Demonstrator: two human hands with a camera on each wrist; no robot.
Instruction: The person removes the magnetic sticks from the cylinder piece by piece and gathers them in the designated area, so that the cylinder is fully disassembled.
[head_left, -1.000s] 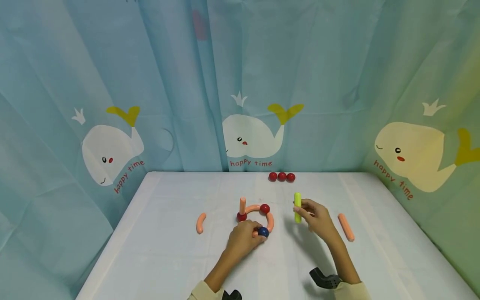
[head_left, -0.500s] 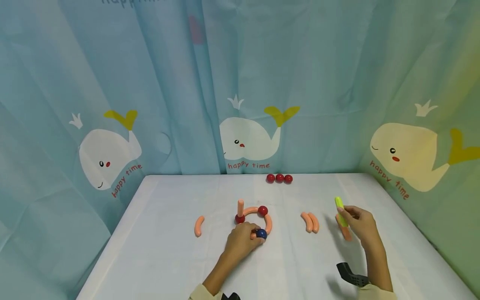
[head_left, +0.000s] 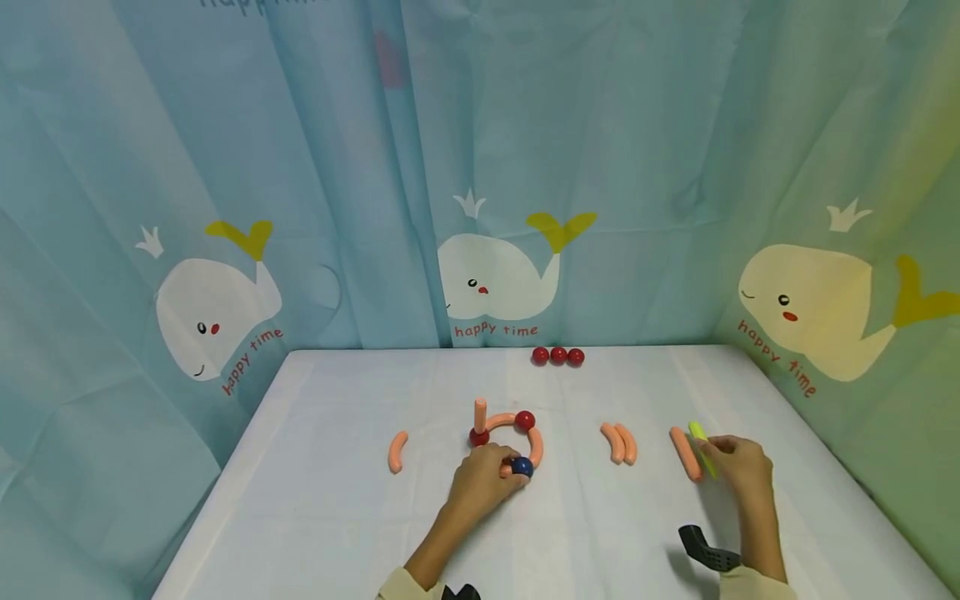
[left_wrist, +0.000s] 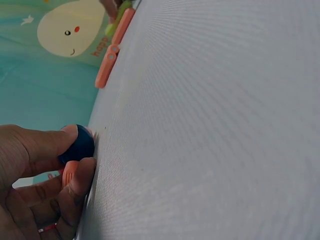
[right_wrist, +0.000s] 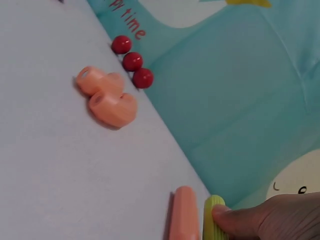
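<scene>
My left hand [head_left: 480,481] grips a blue ball [head_left: 522,467] at the near side of a ring made of curved orange pieces and balls. Red balls [head_left: 525,420] join the curved orange piece [head_left: 536,448] and its neighbours, and one straight orange rod [head_left: 480,416] stands upright on the left red ball [head_left: 479,437]. Part of the ring is hidden behind the left fingers. On the right, my right hand [head_left: 738,467] pinches a yellow-green rod [head_left: 699,435] between thumb and fingers. It is close beside a straight orange rod [head_left: 686,454] lying on the table.
Two curved orange pieces [head_left: 618,443] lie side by side between the ring and the right hand. Another curved orange piece [head_left: 398,452] lies to the left. Three red balls [head_left: 558,357] sit in a row at the back edge of the white table [head_left: 337,533], before a whale-print curtain [head_left: 375,167].
The right hand has moved right with the yellow-green rod and lowered it beside the straight orange rod, uncovering two curved orange pieces. The left hand has stayed on the blue ball.
</scene>
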